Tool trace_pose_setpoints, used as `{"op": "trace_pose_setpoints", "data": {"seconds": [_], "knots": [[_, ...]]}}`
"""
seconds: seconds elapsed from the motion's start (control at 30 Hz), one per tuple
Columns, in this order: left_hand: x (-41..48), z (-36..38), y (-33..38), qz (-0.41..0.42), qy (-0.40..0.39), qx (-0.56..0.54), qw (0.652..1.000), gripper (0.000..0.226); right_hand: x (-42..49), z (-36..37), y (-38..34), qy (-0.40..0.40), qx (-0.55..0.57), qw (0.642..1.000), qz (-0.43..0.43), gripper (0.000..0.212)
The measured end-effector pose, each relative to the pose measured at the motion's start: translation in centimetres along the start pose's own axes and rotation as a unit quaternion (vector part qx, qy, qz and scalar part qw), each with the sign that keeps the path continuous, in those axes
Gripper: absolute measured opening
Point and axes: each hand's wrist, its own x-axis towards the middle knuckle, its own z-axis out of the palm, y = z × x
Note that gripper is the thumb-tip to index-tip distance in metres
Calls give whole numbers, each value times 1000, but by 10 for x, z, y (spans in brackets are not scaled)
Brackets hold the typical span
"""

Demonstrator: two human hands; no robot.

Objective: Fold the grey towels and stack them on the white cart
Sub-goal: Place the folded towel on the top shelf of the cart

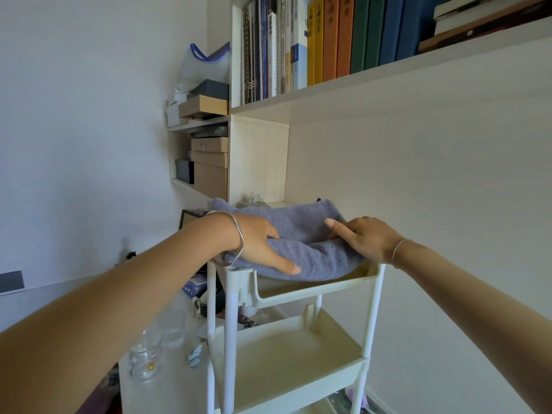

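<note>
Nearest the camera, two bare forearms are reaching forward over the white cart, each wrist wearing a thin bangle. Below the left arm, glass jars are sitting on a low white surface just beside the cart's left posts.

Left hand is gripping the near-left corner of the grey towel, thumb lying on top of the near fold, fingers curled in over the cloth. Right hand is resting at the towel's right edge, index finger straight and pressing the top surface, other fingers bent against the fold; whether they are pinching cloth, cannot tell.

The towel is sitting folded on the cart's top tray, bulging up, near edge overhanging the tray's front rim and sagging. One towel or a stack of them: cannot tell from the folds.

The middle tray is showing its bare bottom.

Risks, as a judgement: the overhanging front edge is likely slipping off toward the middle tray if both hands are letting go before it is pushed back inside the rim. The fold is loose and puffy, so it could be springing open. Pressing hard on the near-left corner could be tipping or rolling the light cart toward the jars.

Farther back, cardboard boxes are stacked in a side shelf, and upright books are lining the high shelf above.
</note>
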Motion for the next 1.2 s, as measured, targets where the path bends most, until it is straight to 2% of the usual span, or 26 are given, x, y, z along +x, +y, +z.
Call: {"op": "trace_pose_setpoints", "data": {"seconds": [0.1,0.2,0.27,0.37,0.43,0.5,0.57,0.67,0.83,0.97,1.1,1.2], "knots": [[6,5,12,17,3,-4,1000,70,0,8,3,-3,-44,999,-1,73],[12,5,12,3,-54,-12,998,56,1,11,2,-6,-67,998,2,75],[10,4,11,-4,-53,2,999,59,0,10,0,-7,-74,997,2,74],[7,11,11,20,0,16,1000,68,-8,10,-2,23,-62,997,-38,71],[1,14,11,52,62,33,996,74,-21,10,-7,65,-33,990,-117,73],[-4,18,12,75,116,111,984,76,-34,13,-11,83,-15,976,-202,63],[-6,26,17,89,160,217,959,79,-44,20,-10,82,-38,969,-229,61],[-6,37,20,88,178,272,942,79,-51,36,-4,83,-74,970,-215,74],[-6,36,19,94,170,245,950,60,-55,52,-7,122,-60,974,-180,74],[-11,41,18,98,204,252,941,65,-64,44,-19,85,-55,985,-139,80],[-17,54,19,110,287,281,909,71,-100,32,-23,107,-75,986,-103,64],[-23,80,38,207,321,190,905,65,-154,27,-10,133,-49,990,-19,55]]}}
